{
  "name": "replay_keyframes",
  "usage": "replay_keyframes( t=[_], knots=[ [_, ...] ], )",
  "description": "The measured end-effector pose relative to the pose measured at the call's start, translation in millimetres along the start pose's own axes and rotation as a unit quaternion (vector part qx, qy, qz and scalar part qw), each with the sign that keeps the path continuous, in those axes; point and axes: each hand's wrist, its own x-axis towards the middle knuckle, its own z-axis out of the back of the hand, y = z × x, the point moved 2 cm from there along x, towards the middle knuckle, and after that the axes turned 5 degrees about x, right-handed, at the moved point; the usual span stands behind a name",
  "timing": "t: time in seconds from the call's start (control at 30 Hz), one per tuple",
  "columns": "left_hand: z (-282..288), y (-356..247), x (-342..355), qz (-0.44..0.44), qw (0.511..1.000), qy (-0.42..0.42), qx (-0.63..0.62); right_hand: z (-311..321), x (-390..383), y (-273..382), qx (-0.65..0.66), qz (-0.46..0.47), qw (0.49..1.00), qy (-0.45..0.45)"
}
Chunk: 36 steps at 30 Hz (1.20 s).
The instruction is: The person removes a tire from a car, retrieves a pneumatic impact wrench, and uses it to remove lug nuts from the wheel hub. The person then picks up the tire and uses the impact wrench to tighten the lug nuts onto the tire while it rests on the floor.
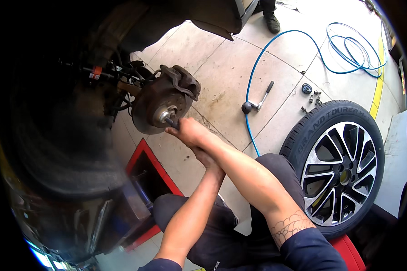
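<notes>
My right hand is closed round a dark, rod-shaped tool. The tool's tip meets the middle of the wheel hub. Below it my left hand lies partly under the right wrist, its fingers hidden, so what it grips cannot be seen. Around the hub is a rusty brake disc, with a brake caliper over its upper right side. An orange-marked shaft runs behind the disc into the wheel arch.
To my right a tyre on an alloy wheel leans beside my knee. A ratchet wrench, bolts and a round black cap lie on the tiles. A blue hose coils beyond. A red-edged floor opening lies below the hub.
</notes>
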Motion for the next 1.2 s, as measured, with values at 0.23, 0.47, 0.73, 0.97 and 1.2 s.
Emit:
replay_keyframes(
  t=[0.23,0.47,0.73,0.97,1.2],
  knots=[
    [2.4,-4.2,-5.2,0.015,1.0,-0.002,0.003,-14.0,1.8,-2.7,-0.012,0.008,0.999,0.034],
    [3.1,-4.4,-6.0,0.025,1.0,-0.001,0.007,-29.4,3.3,-16.2,-0.005,-0.051,0.996,0.076],
    [4.8,-6.9,-5.6,0.035,0.999,0.007,0.014,-29.3,9.6,-31.0,-0.019,-0.086,0.993,0.077],
    [-20.8,-37.7,-18.3,0.035,0.996,-0.005,0.081,-25.9,19.2,-57.3,-0.032,-0.086,0.995,0.044],
    [-31.2,-52.6,-20.7,0.04,0.993,0.009,0.109,-20.8,22.6,-60.6,-0.035,-0.114,0.993,0.026]
  ],
)
